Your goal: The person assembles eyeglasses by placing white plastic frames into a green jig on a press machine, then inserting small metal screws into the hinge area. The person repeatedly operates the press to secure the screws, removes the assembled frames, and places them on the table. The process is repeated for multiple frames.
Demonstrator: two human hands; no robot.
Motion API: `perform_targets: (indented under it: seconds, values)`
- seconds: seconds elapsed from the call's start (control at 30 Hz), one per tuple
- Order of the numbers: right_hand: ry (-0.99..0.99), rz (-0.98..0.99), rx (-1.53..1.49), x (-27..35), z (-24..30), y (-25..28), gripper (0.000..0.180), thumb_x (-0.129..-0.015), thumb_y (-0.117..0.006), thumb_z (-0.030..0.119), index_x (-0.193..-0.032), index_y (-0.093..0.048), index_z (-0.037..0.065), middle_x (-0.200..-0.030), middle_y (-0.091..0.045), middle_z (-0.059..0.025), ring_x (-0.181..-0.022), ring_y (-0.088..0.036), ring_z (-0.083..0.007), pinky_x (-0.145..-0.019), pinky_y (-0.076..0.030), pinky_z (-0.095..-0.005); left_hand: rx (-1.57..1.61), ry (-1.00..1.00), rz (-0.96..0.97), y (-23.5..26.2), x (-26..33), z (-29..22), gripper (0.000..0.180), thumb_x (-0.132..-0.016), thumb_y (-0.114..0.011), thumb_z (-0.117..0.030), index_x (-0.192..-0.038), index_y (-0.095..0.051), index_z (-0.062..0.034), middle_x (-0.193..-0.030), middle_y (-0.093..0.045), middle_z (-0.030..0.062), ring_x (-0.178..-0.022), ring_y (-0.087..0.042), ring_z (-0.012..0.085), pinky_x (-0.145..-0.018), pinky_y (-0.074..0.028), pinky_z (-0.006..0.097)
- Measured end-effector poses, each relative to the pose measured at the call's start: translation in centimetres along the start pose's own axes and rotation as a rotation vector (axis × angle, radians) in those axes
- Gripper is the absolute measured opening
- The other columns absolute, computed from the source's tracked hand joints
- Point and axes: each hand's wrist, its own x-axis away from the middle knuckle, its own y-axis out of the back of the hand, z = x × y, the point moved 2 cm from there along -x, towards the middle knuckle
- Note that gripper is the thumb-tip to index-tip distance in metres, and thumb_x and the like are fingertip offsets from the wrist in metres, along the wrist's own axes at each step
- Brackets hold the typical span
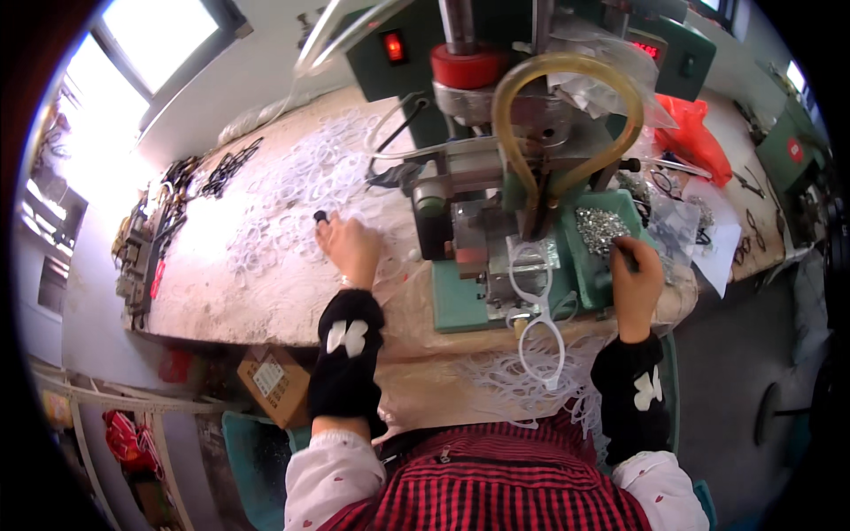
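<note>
My left hand (352, 250) reaches over the table at the near edge of a spread pile of white eyeglass frames (310, 177). Its fingers are stretched forward with a black cover on one tip, and I see nothing held. On the right, my right hand (639, 281) is at the edge of a green tray (591, 281), its fingers drawn together beside small shiny metal parts (600, 230). Whatever lies between those fingers is too small to make out. Between my hands, a white eyeglass frame (542, 305) hangs at the front of a green bench machine (456, 296).
More white frames (505, 376) lie in a heap on my lap side, below the machine. A curved yellowish hose (633, 97) loops over the machine head. Right of the tray are a red plastic bag (695, 142) and white paper (717, 252). A cardboard box (274, 385) stands below the table's left edge.
</note>
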Motion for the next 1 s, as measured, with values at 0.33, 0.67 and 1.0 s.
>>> perform_targets:
  seconds: [0.33,0.67,1.0]
  values:
    - [-0.04,0.165,-0.297,0.0,6.7,3.7,0.014,-0.081,-0.069,-0.004,-0.093,-0.073,-0.001,-0.094,-0.07,-0.0102,-0.09,-0.067,-0.0238,-0.082,-0.05,-0.0313,0.953,0.067,0.068,9.3,2.2,-0.4,0.083,-0.086,-0.069,0.006,-0.157,-0.027,-0.0044,-0.071,-0.053,0.0,-0.061,-0.046,0.0069,-0.056,-0.038,0.022]
    - [-0.327,0.151,-0.947,0.3,10.9,-4.2,0.041,-0.083,-0.07,-0.002,-0.124,-0.06,-0.002,-0.096,-0.066,-0.004,-0.089,-0.06,-0.0102,-0.085,-0.049,-0.0262,1.69,0.268,0.02,10.1,9.0,-3.5,0.015,-0.102,-0.058,-0.009,-0.113,-0.06,0.0012,-0.11,-0.065,0.0119,-0.097,-0.066,0.0192,-0.087,-0.058,0.034]
    - [-0.435,0.271,-1.134,-0.6,14.8,-1.8,0.048,-0.085,-0.064,-0.004,-0.132,-0.053,-0.004,-0.113,-0.067,-0.0085,-0.101,-0.064,-0.0121,-0.093,-0.046,-0.0266,1.57,-0.424,-0.184,24.0,2.5,-10.1,0.025,-0.106,-0.046,-0.007,-0.122,-0.059,0.0065,-0.117,-0.065,0.023,-0.102,-0.065,0.0281,-0.088,-0.055,0.041]
